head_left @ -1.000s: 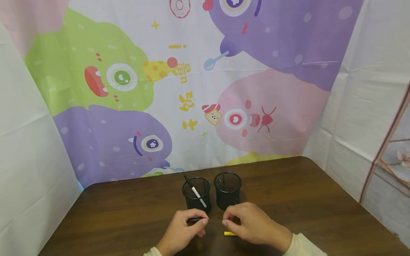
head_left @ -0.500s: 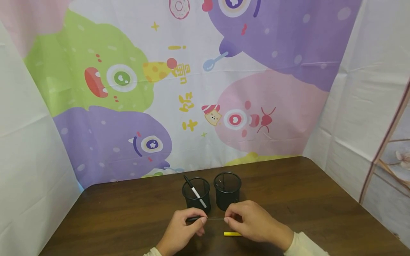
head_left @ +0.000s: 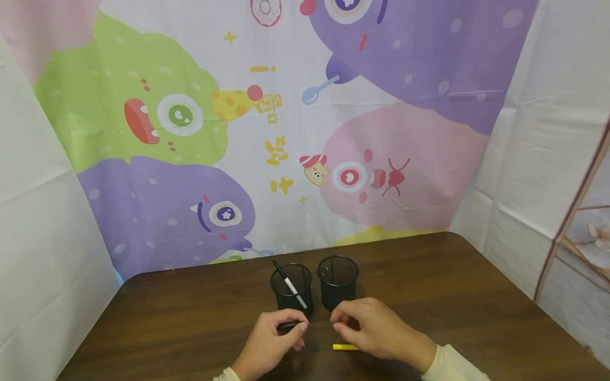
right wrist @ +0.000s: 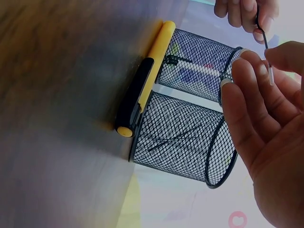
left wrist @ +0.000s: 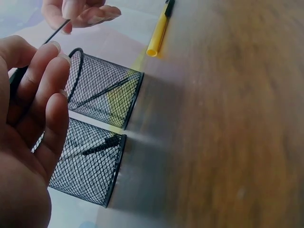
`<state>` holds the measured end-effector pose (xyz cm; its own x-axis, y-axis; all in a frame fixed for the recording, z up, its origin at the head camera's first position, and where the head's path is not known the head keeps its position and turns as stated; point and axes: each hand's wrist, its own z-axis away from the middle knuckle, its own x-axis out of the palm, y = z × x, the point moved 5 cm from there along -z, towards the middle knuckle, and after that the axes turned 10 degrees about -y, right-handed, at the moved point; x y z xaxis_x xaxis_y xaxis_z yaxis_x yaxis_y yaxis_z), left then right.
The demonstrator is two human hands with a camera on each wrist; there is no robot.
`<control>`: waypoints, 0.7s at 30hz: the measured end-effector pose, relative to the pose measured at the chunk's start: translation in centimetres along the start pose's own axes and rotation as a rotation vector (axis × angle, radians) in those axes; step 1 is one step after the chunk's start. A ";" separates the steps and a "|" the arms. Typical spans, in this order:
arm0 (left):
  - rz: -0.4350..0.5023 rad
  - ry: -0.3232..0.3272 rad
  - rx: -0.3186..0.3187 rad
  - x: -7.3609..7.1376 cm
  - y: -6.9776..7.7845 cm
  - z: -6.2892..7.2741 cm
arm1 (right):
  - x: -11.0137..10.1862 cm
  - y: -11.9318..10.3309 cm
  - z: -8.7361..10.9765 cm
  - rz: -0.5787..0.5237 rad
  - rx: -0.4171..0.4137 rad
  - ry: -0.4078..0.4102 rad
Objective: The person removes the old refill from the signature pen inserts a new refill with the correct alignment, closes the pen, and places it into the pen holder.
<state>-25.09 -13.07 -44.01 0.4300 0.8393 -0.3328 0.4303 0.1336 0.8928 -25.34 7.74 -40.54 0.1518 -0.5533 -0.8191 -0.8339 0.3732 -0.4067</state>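
Observation:
In the head view my left hand (head_left: 274,338) pinches a slim black pen-like piece (head_left: 287,325) between thumb and fingers. From it a thin dark rod (head_left: 320,324), much like a pen refill, runs level across to my right hand (head_left: 376,330). The right thumb and forefinger pinch its other end. The right wrist view shows a pale, clear-looking end (right wrist: 271,76) of that rod sticking out past my right fingers. Whether the rod sits inside the black piece is hidden by the left fingers.
Two black mesh pen cups stand behind my hands. The left cup (head_left: 292,304) holds a black-and-white pen (head_left: 292,288); thin dark items stand in the right cup (head_left: 338,296). A yellow pen with a black cap (right wrist: 156,52) lies on the brown table (head_left: 181,317) by my right hand.
The hands have drawn very slightly apart, so a bit more of the thin rod shows between them. Both grips look the same, and the cups and yellow pen stay put.

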 end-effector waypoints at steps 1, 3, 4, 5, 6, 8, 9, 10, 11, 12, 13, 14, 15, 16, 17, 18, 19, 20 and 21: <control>-0.003 -0.007 -0.001 0.1 0.0 0.0 | 0.0 0.0 0.0 -0.004 -0.009 -0.002; -0.011 -0.020 -0.007 0.2 0.0 -0.1 | 0.0 -0.1 0.0 -0.007 -0.030 -0.004; -0.012 -0.025 -0.013 0.2 0.0 -0.2 | 0.0 -0.2 0.0 -0.011 -0.040 -0.005; -0.013 -0.028 -0.021 0.3 0.0 -0.2 | 0.0 -0.3 0.0 -0.008 -0.048 -0.003; -0.012 -0.029 -0.028 0.3 0.0 -0.2 | 0.0 -0.3 -0.1 -0.004 -0.057 -0.001; -0.013 -0.030 -0.034 0.3 0.0 -0.2 | 0.0 -0.5 -0.1 0.006 -0.075 0.007; -0.013 -0.029 -0.036 0.3 0.0 -0.1 | 0.0 -0.7 -0.1 0.009 -0.087 0.012; -0.014 -0.029 -0.035 0.3 0.0 -0.1 | 0.0 -0.7 -0.1 0.015 -0.094 0.016; -0.016 -0.029 -0.033 0.3 0.1 -0.1 | 0.0 -0.8 -0.1 0.019 -0.097 0.018; -0.017 -0.030 -0.031 0.3 0.1 -0.1 | 0.0 -0.8 -0.1 0.022 -0.100 0.021; -0.016 -0.031 -0.029 0.3 0.1 -0.1 | 0.1 -0.8 -0.1 0.021 -0.100 0.022; -0.016 -0.031 -0.028 0.3 0.1 -0.1 | 0.1 -0.8 -0.1 0.023 -0.102 0.024; -0.014 -0.032 -0.028 0.3 0.1 -0.1 | 0.1 -0.8 -0.1 0.021 -0.099 0.024; -0.013 -0.034 -0.026 0.3 0.1 -0.1 | 0.1 -0.7 -0.1 0.020 -0.093 0.022; -0.010 -0.035 -0.024 0.3 0.2 -0.1 | 0.1 -0.7 -0.1 0.018 -0.091 0.021; -0.007 -0.035 -0.021 0.3 0.2 -0.1 | 0.1 -0.7 -0.1 0.019 -0.089 0.020; -0.007 -0.034 -0.017 0.3 0.2 0.0 | 0.1 -0.7 -0.1 0.019 -0.087 0.018; -0.008 -0.031 -0.011 0.2 0.3 0.0 | 0.1 -0.7 -0.1 0.020 -0.083 0.016; -0.008 -0.028 -0.004 0.2 0.3 0.0 | 0.1 -0.6 -0.1 0.021 -0.078 0.014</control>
<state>-24.89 -12.84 -43.80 0.4490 0.8228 -0.3484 0.4305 0.1424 0.8913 -24.85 7.38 -40.34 0.1268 -0.5561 -0.8214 -0.8757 0.3263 -0.3560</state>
